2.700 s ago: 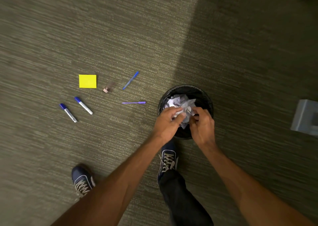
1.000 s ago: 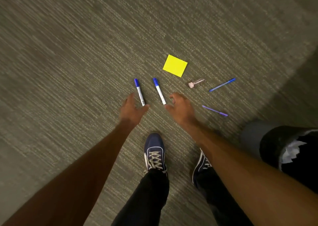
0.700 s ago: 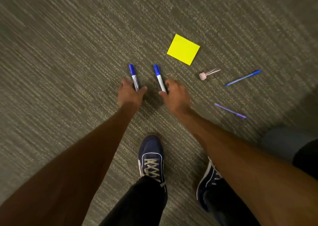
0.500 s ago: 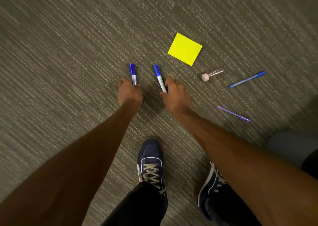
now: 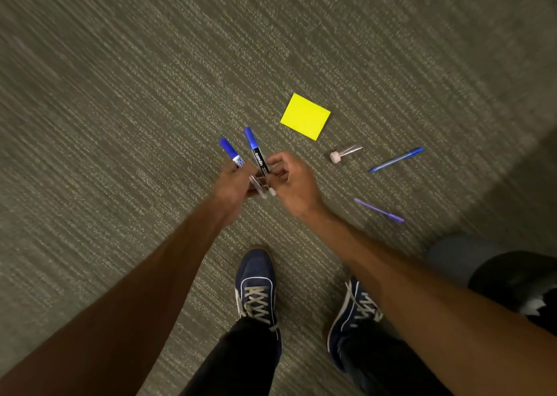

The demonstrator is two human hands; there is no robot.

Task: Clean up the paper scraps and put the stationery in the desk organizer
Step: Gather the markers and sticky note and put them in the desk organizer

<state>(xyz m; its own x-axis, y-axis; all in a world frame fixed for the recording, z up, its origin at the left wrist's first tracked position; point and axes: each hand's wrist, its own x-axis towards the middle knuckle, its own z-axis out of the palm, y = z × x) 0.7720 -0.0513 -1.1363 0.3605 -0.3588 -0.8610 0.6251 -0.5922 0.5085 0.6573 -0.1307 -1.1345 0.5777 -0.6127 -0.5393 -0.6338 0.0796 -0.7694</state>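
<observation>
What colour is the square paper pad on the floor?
Bright yellow. The sticky-note pad lies on the carpet, seen clearly in the head view.

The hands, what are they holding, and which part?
Each grips a blue-capped white marker by its lower barrel, caps pointing away: left hand one marker, right hand the other.

Two bare forearms reaching forward and down, converging near the middle of the view. Left hand (image 5: 233, 184) curled, fingers closed around one marker (image 5: 231, 153). Right hand (image 5: 294, 181) beside it, nearly touching, fingers pinched on a second marker (image 5: 256, 151). Both palms turned inward.
</observation>
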